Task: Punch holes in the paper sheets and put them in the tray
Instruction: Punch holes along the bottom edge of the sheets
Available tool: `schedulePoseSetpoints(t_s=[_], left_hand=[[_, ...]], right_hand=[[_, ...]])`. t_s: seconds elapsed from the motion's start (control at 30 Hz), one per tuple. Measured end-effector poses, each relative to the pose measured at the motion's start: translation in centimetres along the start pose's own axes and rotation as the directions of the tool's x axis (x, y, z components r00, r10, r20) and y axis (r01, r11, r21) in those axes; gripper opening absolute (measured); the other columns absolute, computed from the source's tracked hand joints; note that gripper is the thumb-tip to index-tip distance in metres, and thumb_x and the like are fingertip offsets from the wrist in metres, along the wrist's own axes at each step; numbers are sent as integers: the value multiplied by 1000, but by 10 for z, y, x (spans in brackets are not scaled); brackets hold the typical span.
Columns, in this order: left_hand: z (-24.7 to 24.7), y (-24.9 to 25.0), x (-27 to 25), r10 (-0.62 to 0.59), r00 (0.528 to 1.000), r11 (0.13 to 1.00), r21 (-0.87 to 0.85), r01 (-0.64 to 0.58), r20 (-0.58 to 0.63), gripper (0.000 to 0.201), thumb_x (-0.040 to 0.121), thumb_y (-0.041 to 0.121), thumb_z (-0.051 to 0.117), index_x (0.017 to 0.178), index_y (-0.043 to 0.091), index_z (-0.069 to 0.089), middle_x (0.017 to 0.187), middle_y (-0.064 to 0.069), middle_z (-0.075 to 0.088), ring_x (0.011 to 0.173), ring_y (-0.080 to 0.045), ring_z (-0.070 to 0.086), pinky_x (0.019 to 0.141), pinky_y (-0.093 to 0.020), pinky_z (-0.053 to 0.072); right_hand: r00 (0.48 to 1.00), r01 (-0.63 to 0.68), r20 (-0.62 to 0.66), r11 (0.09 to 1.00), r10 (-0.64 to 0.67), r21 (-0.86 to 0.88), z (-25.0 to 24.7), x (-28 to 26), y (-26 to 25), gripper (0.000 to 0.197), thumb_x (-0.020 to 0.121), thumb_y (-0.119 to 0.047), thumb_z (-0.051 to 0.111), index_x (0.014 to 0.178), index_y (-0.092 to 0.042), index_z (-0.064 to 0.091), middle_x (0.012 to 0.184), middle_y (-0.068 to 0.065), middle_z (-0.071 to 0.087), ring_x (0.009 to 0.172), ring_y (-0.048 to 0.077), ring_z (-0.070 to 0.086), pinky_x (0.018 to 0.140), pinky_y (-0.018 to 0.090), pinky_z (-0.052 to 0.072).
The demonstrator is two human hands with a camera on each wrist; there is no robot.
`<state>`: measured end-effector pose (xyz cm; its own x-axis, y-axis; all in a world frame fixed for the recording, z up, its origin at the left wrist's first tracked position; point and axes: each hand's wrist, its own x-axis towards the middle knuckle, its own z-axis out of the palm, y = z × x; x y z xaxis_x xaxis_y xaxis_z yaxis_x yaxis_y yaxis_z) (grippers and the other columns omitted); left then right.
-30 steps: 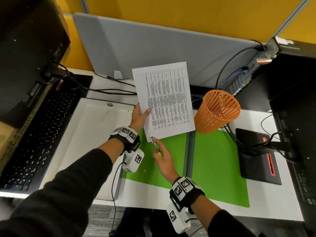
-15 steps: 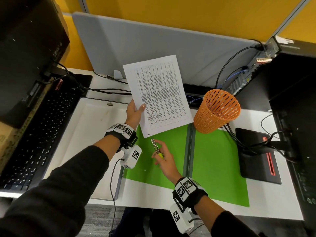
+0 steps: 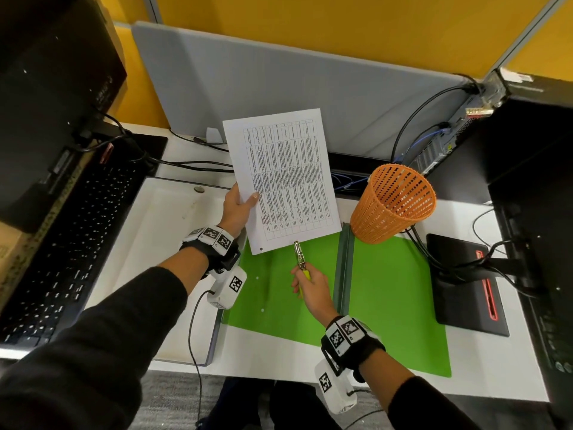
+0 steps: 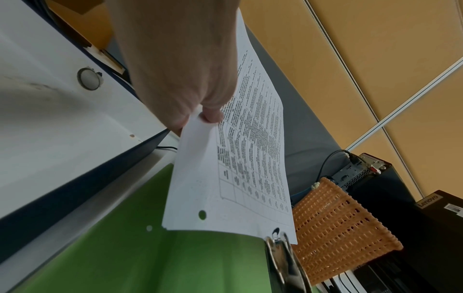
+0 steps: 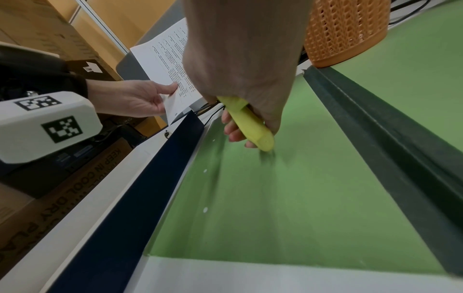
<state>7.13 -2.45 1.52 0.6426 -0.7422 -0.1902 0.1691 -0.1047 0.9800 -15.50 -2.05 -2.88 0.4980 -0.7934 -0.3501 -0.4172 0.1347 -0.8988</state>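
My left hand [image 3: 245, 201] pinches a printed paper sheet [image 3: 288, 178] by its left edge and holds it up above the open green folder [image 3: 387, 299]. One punched hole [image 4: 202, 214] shows near the sheet's lower left corner. My right hand [image 3: 305, 282] grips the yellow handles [image 5: 253, 123] of a plier-type hole punch [image 3: 299, 256]. Its metal head [image 4: 280, 243] sits at the sheet's bottom edge, right of that hole. The white tray [image 3: 148, 243] with a dark rim lies left of the folder, under my left wrist.
An orange mesh basket [image 3: 392, 203] stands right of the sheet. A black keyboard [image 3: 62, 252] lies at the left, and a monitor base [image 3: 465, 280] with cables at the right. A grey divider [image 3: 310, 88] closes the back. Small white paper dots lie on the folder.
My left hand swung the sheet up and left, then lowered it a little. My right hand moved the punch up and to the right, so its head now meets the sheet's bottom edge.
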Motion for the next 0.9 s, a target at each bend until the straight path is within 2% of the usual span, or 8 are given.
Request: schedulePoseSetpoints(t_s=[0.23, 0.43, 0.57, 0.73, 0.9], left_hand=[[-3, 2, 1, -16, 1000, 1000, 3, 16, 0, 42, 94, -2, 52, 135, -3, 44, 134, -20, 54, 113, -26, 56, 97, -42, 48], [-5, -1, -1, -25, 998, 999, 27, 24, 51, 44, 94, -2, 52, 136, -4, 42, 136, -21, 53, 122, -34, 54, 101, -48, 45], [-5, -4, -4, -34, 998, 999, 26, 32, 46, 43, 93, -1, 54, 135, -5, 43, 134, -22, 54, 122, -37, 54, 101, -53, 44], [-4, 2, -3, -24, 1000, 1000, -12, 24, 2, 42, 93, -4, 51, 135, -4, 43, 136, -23, 52, 115, -29, 55, 100, -46, 46], [-3, 6, -2, -19, 1000, 1000, -17, 19, 23, 43, 94, -6, 50, 136, -3, 42, 136, -23, 51, 113, -26, 55, 98, -42, 46]], right_hand=[[998, -59, 30, 998, 59, 14, -3, 2, -1, 13, 92, -14, 49, 85, -7, 58, 62, 3, 57, 53, 14, 53, 45, 16, 40], [997, -66, 33, 997, 65, 40, -3, 2, -5, 15, 91, -12, 48, 89, -1, 58, 63, 3, 57, 52, 13, 52, 43, 16, 40], [996, -80, 34, 996, 79, 50, -3, 4, -9, 14, 91, -12, 48, 87, -4, 58, 62, 3, 56, 52, 14, 52, 42, 18, 39], [994, -102, 32, 994, 100, 41, -1, 3, -5, 13, 90, -12, 48, 83, -7, 58, 61, 4, 56, 52, 15, 52, 44, 22, 39], [993, -118, 34, 990, 116, 71, -1, 0, -5, 12, 89, -13, 50, 81, -9, 58, 62, 4, 57, 53, 15, 53, 48, 25, 39]])
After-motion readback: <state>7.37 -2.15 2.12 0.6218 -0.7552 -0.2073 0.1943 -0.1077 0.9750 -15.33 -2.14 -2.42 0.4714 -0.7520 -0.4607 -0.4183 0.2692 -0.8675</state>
